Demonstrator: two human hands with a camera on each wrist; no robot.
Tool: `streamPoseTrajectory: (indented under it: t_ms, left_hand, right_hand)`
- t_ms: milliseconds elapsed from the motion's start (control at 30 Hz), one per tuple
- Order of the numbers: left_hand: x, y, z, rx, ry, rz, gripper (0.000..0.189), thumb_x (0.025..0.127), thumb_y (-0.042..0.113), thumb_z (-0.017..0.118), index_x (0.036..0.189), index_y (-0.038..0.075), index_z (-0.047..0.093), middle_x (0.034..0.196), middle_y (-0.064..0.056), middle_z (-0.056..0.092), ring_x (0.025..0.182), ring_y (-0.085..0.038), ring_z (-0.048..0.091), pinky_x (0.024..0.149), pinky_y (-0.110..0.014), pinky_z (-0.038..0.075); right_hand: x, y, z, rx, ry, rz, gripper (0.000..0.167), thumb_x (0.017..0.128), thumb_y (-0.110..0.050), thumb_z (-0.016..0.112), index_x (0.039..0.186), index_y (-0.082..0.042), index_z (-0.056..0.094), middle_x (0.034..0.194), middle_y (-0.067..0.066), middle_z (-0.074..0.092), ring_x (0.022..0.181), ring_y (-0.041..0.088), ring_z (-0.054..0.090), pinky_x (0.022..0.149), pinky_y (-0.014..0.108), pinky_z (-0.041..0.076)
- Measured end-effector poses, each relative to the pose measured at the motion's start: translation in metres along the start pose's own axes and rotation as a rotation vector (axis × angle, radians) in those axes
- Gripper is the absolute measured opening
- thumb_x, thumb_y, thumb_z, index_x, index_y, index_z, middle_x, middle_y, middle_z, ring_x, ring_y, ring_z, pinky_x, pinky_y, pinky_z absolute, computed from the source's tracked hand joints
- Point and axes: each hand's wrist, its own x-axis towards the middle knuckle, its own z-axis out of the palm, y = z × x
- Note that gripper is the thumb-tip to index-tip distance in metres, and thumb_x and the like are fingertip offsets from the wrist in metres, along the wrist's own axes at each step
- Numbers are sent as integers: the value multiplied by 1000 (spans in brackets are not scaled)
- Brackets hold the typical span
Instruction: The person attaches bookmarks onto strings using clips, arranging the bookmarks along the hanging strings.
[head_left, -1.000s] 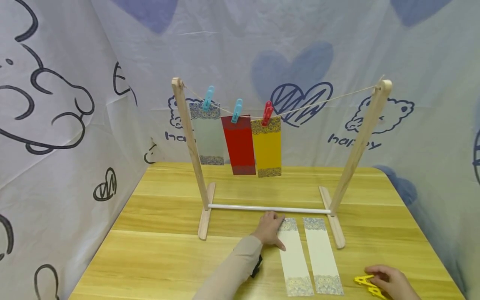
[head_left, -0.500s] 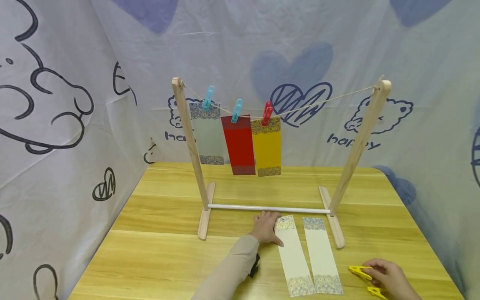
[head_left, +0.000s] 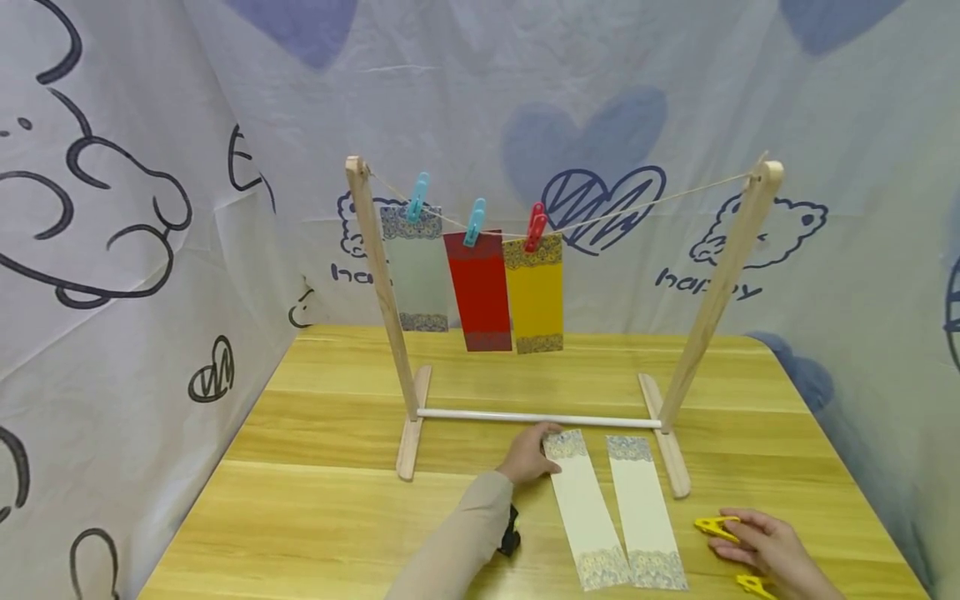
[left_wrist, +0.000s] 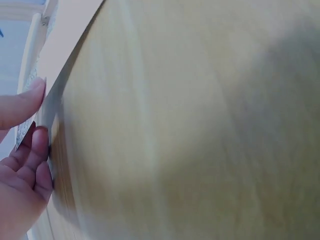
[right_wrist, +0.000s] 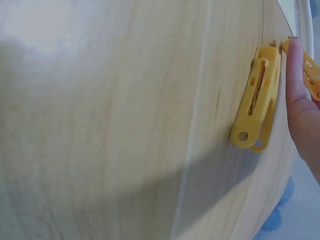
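The left hand (head_left: pixel 527 457) has its grip on the left cream card (head_left: pixel 585 504): it pinches the far left corner with the thumb on top and fingers below. This corner is a little raised from the bench (head_left: pixel 315 517), while the card lies in front of the rack (head_left: pixel 540 417). The right hand (head_left: pixel 771 548) pinches the first yellow clip (head_left: pixel 716 527), at the right of the cards.

The card looks thin and light, I judge it as stiff paper; it will probably bend if lifted by one corner, and a hard squeeze could crease it. The long edge near the patterned end seems a good place to hold. The clip should be light, hard plastic with a spring, best taken by its handle ends.

Now the count: two cream cards, the other being the right cream card (head_left: pixel 645 508); two yellow clips, with the second yellow clip (right_wrist: pixel 258 102) lying beside the right hand. On one string (head_left: pixel 660 202) hang three cards, one pale card (head_left: pixel 417 271), one red card (head_left: pixel 482 296) and one yellow card (head_left: pixel 536 300), with two blue clips (head_left: pixel 475 223) and one red clip (head_left: pixel 535 228)
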Motion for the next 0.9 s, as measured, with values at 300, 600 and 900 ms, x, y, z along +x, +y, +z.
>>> streamPoseTrajectory:
  t_ms: [300,600,900]
  left_hand:
    - [5,-2,-3,-358,84,-74,42,66,-21,63,103,0,64,103,-10,60,64,-12,43,48,-20,36]
    - [-1,10,-14,-598,130,-131,31,68,-23,58,97,-13,59,93,-21,59,58,-11,48,52,-35,50]
    - [0,26,-24,-621,132,-185,25,73,-17,58,97,-12,60,84,-17,60,53,-10,48,61,-44,50]
  right_hand:
    - [4,2,5,-171,86,-43,46,77,3,65,118,13,46,89,9,64,81,22,64,75,34,50]
    - [9,-8,12,-282,232,-113,61,81,-7,64,128,17,33,87,6,64,77,19,64,71,32,51]
    - [8,-28,20,-188,177,-306,29,82,0,61,91,-28,60,82,-2,65,74,16,64,68,32,52]
